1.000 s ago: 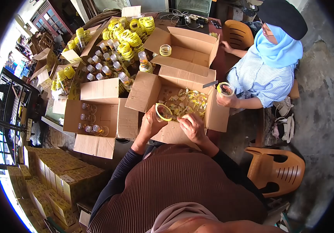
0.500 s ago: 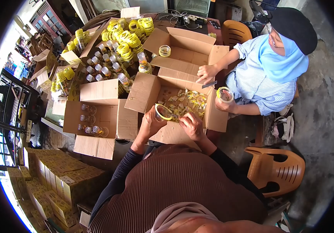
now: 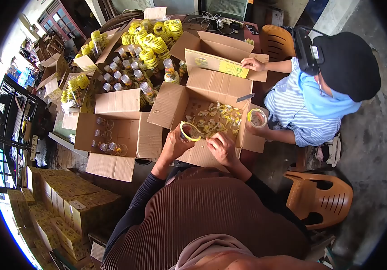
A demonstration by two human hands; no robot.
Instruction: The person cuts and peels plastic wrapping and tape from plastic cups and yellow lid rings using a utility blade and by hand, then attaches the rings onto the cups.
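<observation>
My left hand (image 3: 175, 145) grips a clear plastic jar (image 3: 190, 133) with a yellow rim, tilted so its mouth faces up. Beside the rim is my right hand (image 3: 222, 149), its fingers pinched together; what they hold, if anything, is too small to make out. Both hands are above the near edge of an open cardboard box (image 3: 168, 105). Yellow and pale scraps (image 3: 219, 118) lie scattered over the bottom of that box. A dark flat blade (image 3: 245, 97) rests at the box's right side.
Across on the right, a co-worker (image 3: 310, 112) holds another clear jar (image 3: 257, 118) and touches the flap of a second box (image 3: 220, 64). Filled jars (image 3: 126, 78) and yellow rings (image 3: 150, 40) crowd the back left. A box with several jars (image 3: 108, 167) stands left; an orange chair (image 3: 321, 200) is right.
The co-worker's far hand has moved from near the blade to the back box's flap, which is now raised. Their jar has shifted slightly down. My hands stay almost in place.
</observation>
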